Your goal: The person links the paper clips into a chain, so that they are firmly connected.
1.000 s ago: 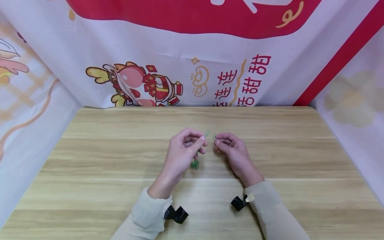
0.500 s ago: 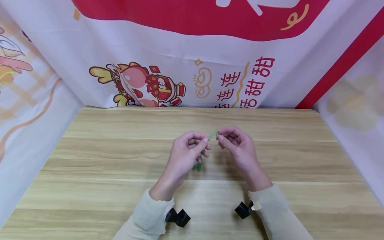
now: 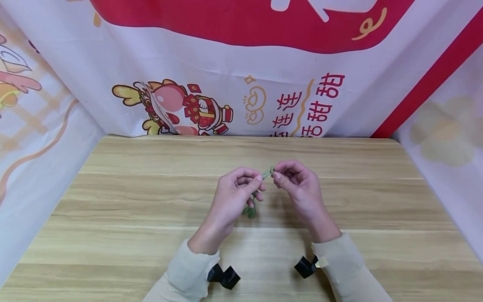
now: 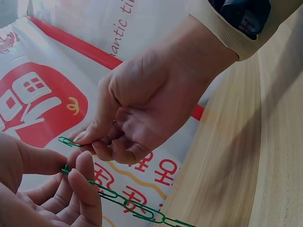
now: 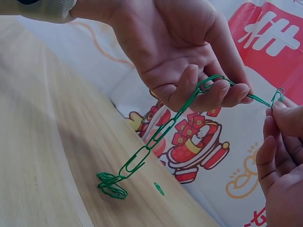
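Note:
My left hand (image 3: 235,195) pinches the end of a chain of green paper clips (image 5: 161,132) between thumb and fingertips. The chain passes over its fingers and hangs below, bunching near the tabletop in the right wrist view. Facing it, my right hand (image 3: 302,184) pinches one single green paper clip (image 4: 69,141) between thumb and forefinger. In the right wrist view, that clip meets the tip of the chain's end clip (image 5: 259,99); whether they are hooked together I cannot tell. The left wrist view shows the chain (image 4: 125,202) running down from my left hand.
Both hands are above a light wood table (image 3: 113,201). One separate green piece (image 5: 159,188) appears on the tabletop beside the chain's bunched part. A printed white and red cloth (image 3: 211,54) hangs behind the table. Black devices (image 3: 223,276) sit at both wrists.
A second ago the hands were apart with a gap between the clips. My right hand has shifted slightly right, and the two clip ends have come together and now meet.

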`<action>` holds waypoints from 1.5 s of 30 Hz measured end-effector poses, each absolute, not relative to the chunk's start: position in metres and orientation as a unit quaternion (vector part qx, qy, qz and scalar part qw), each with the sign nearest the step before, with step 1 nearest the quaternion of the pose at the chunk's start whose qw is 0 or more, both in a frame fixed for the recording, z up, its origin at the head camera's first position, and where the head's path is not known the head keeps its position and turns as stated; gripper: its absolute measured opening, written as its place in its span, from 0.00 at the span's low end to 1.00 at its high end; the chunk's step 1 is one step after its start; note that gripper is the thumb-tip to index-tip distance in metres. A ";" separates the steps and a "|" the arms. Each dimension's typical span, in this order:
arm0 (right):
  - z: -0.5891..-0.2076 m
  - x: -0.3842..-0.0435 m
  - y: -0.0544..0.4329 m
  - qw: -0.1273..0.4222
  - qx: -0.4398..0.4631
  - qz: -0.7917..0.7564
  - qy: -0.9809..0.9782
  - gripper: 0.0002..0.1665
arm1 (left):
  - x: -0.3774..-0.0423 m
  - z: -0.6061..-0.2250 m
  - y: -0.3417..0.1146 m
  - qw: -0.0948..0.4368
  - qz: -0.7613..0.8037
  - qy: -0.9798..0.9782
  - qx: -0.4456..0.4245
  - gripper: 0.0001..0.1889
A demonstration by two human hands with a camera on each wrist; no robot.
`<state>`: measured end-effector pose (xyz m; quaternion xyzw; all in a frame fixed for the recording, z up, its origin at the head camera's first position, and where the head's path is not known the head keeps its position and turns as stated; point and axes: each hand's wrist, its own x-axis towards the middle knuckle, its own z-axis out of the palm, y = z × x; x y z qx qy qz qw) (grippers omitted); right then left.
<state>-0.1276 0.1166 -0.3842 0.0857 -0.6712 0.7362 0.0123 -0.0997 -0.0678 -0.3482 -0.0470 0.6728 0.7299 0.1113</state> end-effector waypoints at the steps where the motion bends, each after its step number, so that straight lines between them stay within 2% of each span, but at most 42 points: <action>1: -0.384 -0.128 0.117 0.015 0.088 0.733 -0.675 0.14 | -0.100 -0.348 -0.068 0.112 0.731 0.671 -0.047 0.07; 5: -0.385 -0.128 0.117 0.031 0.095 0.709 -0.699 0.10 | -0.100 -0.350 -0.068 0.116 0.736 0.665 -0.052 0.07; 11: -0.386 -0.129 0.118 0.049 0.100 0.683 -0.722 0.11 | -0.100 -0.352 -0.069 0.128 0.742 0.655 -0.061 0.07; 22: -0.386 -0.130 0.120 0.053 0.103 0.668 -0.735 0.11 | -0.102 -0.352 -0.070 0.136 0.759 0.634 -0.066 0.07; 34: -0.389 -0.133 0.122 0.028 0.099 0.663 -0.742 0.10 | -0.103 -0.349 -0.074 0.134 0.756 0.637 -0.073 0.08; 45: -0.383 -0.133 0.126 0.050 0.096 0.662 -0.742 0.10 | -0.104 -0.352 -0.075 0.118 0.735 0.666 -0.054 0.08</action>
